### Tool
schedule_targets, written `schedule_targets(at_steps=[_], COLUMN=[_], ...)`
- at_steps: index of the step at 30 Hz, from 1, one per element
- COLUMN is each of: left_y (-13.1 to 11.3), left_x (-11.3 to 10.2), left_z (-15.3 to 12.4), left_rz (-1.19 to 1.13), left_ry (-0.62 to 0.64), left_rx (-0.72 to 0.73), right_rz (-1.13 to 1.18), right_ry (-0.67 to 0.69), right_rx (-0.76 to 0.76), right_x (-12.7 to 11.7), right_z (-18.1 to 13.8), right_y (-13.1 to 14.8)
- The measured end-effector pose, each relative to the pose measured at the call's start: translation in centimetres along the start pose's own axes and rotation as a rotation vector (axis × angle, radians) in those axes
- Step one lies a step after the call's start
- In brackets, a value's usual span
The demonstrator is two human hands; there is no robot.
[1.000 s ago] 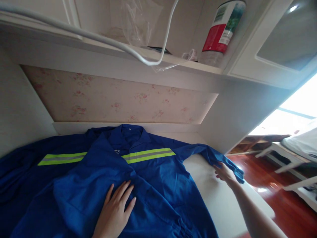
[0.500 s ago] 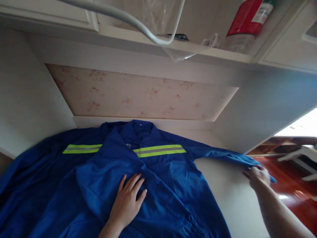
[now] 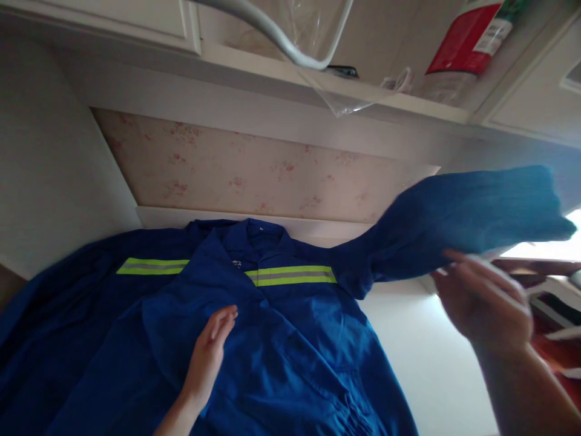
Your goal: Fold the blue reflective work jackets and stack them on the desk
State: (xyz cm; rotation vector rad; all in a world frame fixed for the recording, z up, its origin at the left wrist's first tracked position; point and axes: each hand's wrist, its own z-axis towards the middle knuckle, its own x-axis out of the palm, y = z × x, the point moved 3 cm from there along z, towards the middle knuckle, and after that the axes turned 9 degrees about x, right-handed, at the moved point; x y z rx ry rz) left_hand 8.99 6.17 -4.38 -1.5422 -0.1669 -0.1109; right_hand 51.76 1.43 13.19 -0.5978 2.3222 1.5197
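A blue work jacket lies spread out front side up, its collar toward the wall and a yellow-green and grey reflective band across the chest. My left hand is over the middle of the jacket front, turned on its side. Its fingers are stretched forward, slightly bent, with nothing in them. At the right, the jacket's sleeve is up in the air, puffed out and blurred. Just below that sleeve is my right hand, smeared by motion; its fingertips reach the sleeve's lower edge, but whether they grip cloth is unclear.
The jacket lies on a white surface between side panels, with a flowered wall panel behind. Overhead, a shelf holds a red-labelled bottle and clear plastic. A pale curved bar crosses the top.
The jacket's right-hand sleeve has swung up off the surface, and my right hand has risen from its cuff. My left hand has turned on its side and shifted slightly left, its fingers no longer spread flat.
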Motion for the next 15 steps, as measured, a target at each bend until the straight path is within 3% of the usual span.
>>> schedule_targets(at_steps=[2, 3, 6, 7, 9, 12, 15], left_y=[-1.3, -2.0, -3.4, -3.4, -2.8, -1.1, 0.1], left_x=[-1.6, -2.4, -4.6, -5.2, -5.9, -5.6, -4.2], left_z=[0.2, 0.1, -0.6, -1.0, -2.0, -3.5, -4.7], left_rz=[-0.343, -0.434, -0.444, -0.384, -0.182, 0.215, 0.529], left_ry=[-0.073, -0.066, 0.006, 0.032, 0.091, 0.229, 0.322], left_rx=[-0.202, -0.286, -0.450, -0.467, -0.443, -0.325, -0.165], right_rz=[-0.095, -0.176, -0.397, -0.413, -0.385, -0.386, -0.364], right_ry=[0.147, 0.294, 0.831, 0.914, 0.867, 0.755, 0.805], right_rx=[-0.113, -0.194, -0.393, -0.413, -0.359, -0.102, 0.138], right_x=[5.1, 7.6, 13.4, 14.5, 15.4, 15.6, 15.5], right_z=[-0.8, -1.3, -2.4, -2.5, -2.1, -2.1, -4.1], right_y=[2.5, 3.5, 4.6, 4.2, 2.7, -1.5, -5.8])
